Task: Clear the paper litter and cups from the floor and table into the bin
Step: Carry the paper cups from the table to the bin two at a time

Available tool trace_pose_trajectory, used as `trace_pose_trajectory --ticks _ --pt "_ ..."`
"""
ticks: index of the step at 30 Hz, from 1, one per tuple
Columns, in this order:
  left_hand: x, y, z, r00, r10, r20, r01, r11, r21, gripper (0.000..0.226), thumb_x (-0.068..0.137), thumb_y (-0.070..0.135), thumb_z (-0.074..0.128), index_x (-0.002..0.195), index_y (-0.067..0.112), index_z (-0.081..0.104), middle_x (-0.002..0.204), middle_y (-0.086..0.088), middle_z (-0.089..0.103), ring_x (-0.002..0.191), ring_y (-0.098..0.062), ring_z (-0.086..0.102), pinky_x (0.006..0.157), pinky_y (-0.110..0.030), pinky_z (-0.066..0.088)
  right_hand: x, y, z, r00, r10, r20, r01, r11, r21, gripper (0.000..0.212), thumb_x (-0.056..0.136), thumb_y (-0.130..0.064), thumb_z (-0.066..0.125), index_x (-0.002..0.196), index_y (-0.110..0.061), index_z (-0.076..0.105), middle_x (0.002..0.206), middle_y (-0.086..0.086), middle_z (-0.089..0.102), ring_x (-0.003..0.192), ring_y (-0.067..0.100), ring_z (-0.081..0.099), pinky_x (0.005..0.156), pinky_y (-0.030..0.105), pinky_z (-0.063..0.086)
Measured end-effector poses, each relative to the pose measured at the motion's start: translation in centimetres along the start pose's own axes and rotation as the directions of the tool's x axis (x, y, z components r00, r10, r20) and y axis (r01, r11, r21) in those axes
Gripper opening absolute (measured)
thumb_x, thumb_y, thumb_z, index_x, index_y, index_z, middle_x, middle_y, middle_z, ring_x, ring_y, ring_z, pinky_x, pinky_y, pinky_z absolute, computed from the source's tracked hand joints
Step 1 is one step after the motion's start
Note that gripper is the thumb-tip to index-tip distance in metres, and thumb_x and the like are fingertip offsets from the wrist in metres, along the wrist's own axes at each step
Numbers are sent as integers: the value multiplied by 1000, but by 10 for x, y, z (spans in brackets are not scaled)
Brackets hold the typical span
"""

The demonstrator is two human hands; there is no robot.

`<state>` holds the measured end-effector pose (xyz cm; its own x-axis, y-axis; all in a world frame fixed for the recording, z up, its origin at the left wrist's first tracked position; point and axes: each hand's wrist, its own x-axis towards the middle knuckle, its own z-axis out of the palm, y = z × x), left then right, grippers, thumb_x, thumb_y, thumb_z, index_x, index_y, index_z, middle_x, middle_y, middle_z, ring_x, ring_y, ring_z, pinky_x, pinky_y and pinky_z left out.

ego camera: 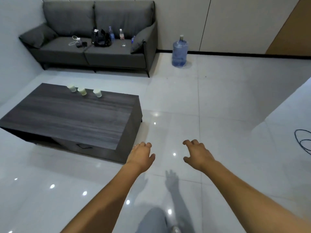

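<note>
Both bare arms outstretched; left hand [142, 155] and right hand [196, 153] empty, fingers loosely curled

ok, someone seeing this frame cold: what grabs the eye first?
Two bare arms reach out over the glossy floor, left hand and right hand both empty with fingers loosely curled. Left of them stands a dark table with three cups in a row near its far edge. Behind it is a grey sofa strewn with bottles and a bag, a big water jug beside it.

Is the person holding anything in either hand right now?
No. The left hand and right hand hover over the floor, fingers loosely curled, holding nothing.
</note>
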<state>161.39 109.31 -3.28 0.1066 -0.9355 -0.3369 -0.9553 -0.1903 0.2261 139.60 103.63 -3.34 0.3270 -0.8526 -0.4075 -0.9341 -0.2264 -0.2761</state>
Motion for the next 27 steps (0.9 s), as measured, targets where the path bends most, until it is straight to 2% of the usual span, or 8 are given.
trace_pose_trajectory --ticks 5,13,18,21,27 --pt "102 -8 -19 999 -39 26 40 999 -35 47 96 39 45 136 16 41 134 -6 48 123 -24 44 102 -35 38 104 0 -28 999 -23 49 23 1000 -6 60 91 -28 57 145 -23 29 140 7 37 123 28 40 96 40 45" --pt "281 -26 -87 999 -31 39 31 1000 0 44 96 37 44 133 12 43 127 -9 51 117 -26 47 101 -35 39 286 -21 -110 998 -59 27 59 998 20 59 91 -28 57 143 -24 31 138 6 39 121 26 42 93 37 45" --pt "369 -27 -120 997 -52 50 53 998 -25 46 96 35 45 135 11 42 128 -11 49 119 -29 46 102 -37 39 376 -19 -150 995 -81 63 81 997 5 59 90 -28 57 143 -23 31 136 6 39 120 27 42 91 39 46" --pt "428 -29 -136 995 -82 57 85 995 -52 42 95 34 45 130 10 45 126 -12 50 116 -29 47 100 -36 39 436 -10 -176 993 -91 79 92 996 -13 61 89 -28 57 143 -23 31 136 7 39 119 28 42 90 39 47" --pt "539 -26 -175 980 -197 15 196 964 -177 48 96 33 47 137 9 41 131 -11 49 123 -28 44 104 -35 38 569 2 -248 984 -139 109 146 988 -55 62 89 -27 58 144 -25 30 138 6 37 122 27 40 92 39 47"
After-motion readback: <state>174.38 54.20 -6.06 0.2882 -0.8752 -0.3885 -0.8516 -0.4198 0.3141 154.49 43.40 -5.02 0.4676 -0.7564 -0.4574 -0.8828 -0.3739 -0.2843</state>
